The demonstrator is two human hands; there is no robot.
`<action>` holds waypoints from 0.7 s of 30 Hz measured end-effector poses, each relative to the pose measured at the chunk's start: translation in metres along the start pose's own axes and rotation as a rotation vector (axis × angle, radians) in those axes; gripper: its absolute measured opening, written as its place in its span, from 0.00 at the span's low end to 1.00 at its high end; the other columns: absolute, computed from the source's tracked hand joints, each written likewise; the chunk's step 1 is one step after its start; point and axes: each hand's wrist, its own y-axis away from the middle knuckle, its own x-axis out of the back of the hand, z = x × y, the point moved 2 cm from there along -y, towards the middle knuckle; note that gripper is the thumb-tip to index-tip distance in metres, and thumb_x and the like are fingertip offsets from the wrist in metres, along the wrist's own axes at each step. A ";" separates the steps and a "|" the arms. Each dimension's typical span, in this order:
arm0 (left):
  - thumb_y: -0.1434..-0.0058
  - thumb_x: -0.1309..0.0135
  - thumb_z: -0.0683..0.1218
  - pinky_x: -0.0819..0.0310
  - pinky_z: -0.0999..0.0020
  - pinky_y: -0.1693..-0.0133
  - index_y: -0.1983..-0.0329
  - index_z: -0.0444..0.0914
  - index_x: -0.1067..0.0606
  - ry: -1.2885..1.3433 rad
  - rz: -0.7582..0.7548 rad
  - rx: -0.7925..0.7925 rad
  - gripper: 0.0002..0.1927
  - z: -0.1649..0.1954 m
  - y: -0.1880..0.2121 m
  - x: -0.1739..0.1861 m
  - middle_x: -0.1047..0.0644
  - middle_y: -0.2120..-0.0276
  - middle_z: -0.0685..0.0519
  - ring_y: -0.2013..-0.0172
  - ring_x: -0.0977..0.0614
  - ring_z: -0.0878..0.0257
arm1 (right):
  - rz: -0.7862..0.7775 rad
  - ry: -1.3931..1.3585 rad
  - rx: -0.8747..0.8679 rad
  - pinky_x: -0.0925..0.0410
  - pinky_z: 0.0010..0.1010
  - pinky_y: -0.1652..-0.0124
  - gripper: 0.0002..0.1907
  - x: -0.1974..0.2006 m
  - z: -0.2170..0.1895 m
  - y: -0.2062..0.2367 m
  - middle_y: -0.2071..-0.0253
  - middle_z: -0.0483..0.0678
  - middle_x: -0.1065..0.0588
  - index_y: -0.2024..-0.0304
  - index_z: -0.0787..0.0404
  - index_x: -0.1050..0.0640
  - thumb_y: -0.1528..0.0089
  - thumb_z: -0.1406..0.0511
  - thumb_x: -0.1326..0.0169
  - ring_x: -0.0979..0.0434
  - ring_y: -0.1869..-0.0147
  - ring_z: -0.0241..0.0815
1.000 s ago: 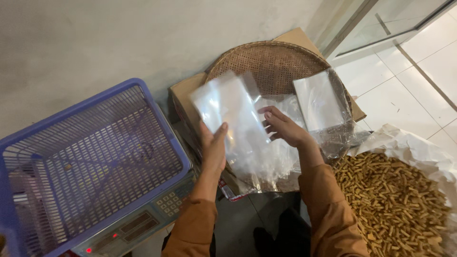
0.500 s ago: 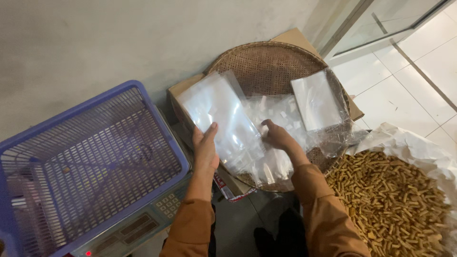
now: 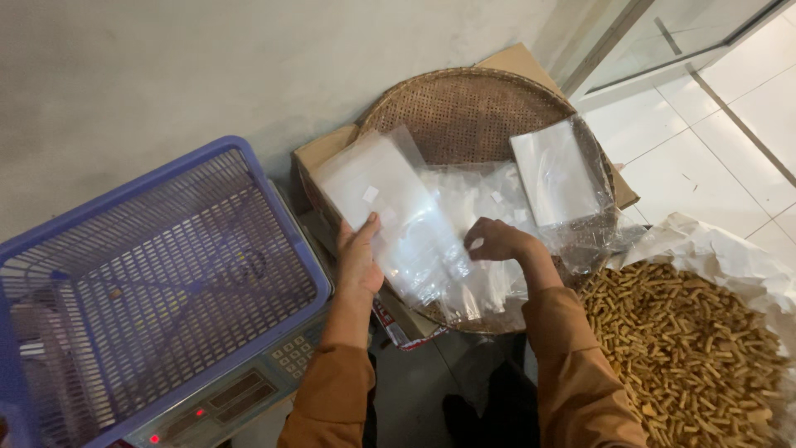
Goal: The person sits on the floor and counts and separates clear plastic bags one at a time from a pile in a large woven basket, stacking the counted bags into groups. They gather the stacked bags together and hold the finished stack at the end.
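Note:
My left hand (image 3: 358,259) grips a clear plastic bag (image 3: 388,207) by its left edge and holds it up, slanted, in front of me. My right hand (image 3: 496,241) is curled, fingertips pinching at the lower right part of the same bag, over a heap of more clear bags (image 3: 485,203). These lie in a round woven tray (image 3: 464,104). Another flat stack of clear bags (image 3: 557,172) leans at the tray's right side. Both my sleeves are brown-orange.
A blue plastic basket (image 3: 157,282) sits on a digital scale (image 3: 240,398) at the left. A white sack of small brown stick-shaped snacks (image 3: 688,348) is open at the right. A cardboard box (image 3: 514,62) lies under the tray, against a grey wall.
Both hands dropped lower with the bag. My right hand went from spread fingers on the bag to a curled pinch at its lower edge.

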 end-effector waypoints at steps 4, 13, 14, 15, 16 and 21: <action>0.38 0.42 0.39 0.22 0.60 0.52 0.43 0.40 0.29 0.013 -0.010 -0.002 0.20 0.003 0.000 -0.001 0.22 0.52 0.52 0.53 0.20 0.59 | 0.175 -0.317 -0.166 0.32 0.52 0.39 0.35 0.003 0.021 -0.004 0.45 0.55 0.24 0.47 0.56 0.21 0.41 0.38 0.49 0.24 0.40 0.53; 0.39 0.44 0.39 0.23 0.60 0.50 0.41 0.41 0.29 -0.037 -0.015 0.016 0.22 0.009 0.009 -0.007 0.22 0.49 0.51 0.50 0.20 0.58 | 0.334 -0.039 -0.500 0.33 0.57 0.37 0.53 -0.008 0.018 -0.022 0.41 0.61 0.26 0.43 0.63 0.23 0.46 0.26 0.54 0.26 0.35 0.61; 0.39 0.44 0.38 0.23 0.60 0.50 0.40 0.41 0.30 -0.036 -0.013 0.021 0.22 0.010 0.010 -0.008 0.22 0.49 0.51 0.50 0.20 0.58 | 0.478 -0.022 -0.535 0.34 0.57 0.38 0.54 -0.009 0.014 -0.023 0.39 0.63 0.29 0.40 0.62 0.27 0.49 0.27 0.49 0.30 0.34 0.63; 0.39 0.44 0.38 0.23 0.60 0.49 0.40 0.41 0.30 -0.034 -0.012 0.023 0.23 0.010 0.010 -0.009 0.22 0.48 0.51 0.50 0.20 0.58 | 0.623 -0.004 -0.565 0.36 0.57 0.39 0.56 -0.010 0.011 -0.022 0.37 0.64 0.32 0.37 0.61 0.31 0.51 0.28 0.44 0.34 0.32 0.66; 0.39 0.44 0.38 0.23 0.59 0.50 0.40 0.41 0.30 -0.031 -0.006 0.030 0.23 0.010 0.010 -0.009 0.23 0.49 0.51 0.50 0.20 0.58 | 0.614 0.027 -0.578 0.37 0.58 0.39 0.57 -0.012 0.009 -0.024 0.37 0.65 0.34 0.36 0.60 0.32 0.52 0.29 0.41 0.35 0.32 0.67; 0.39 0.43 0.38 0.23 0.59 0.50 0.39 0.40 0.29 -0.064 -0.045 0.035 0.24 0.006 0.008 -0.007 0.22 0.49 0.50 0.50 0.21 0.57 | 0.549 0.069 -0.537 0.39 0.59 0.40 0.62 -0.014 0.017 -0.034 0.36 0.64 0.35 0.31 0.57 0.40 0.58 0.38 0.27 0.35 0.34 0.67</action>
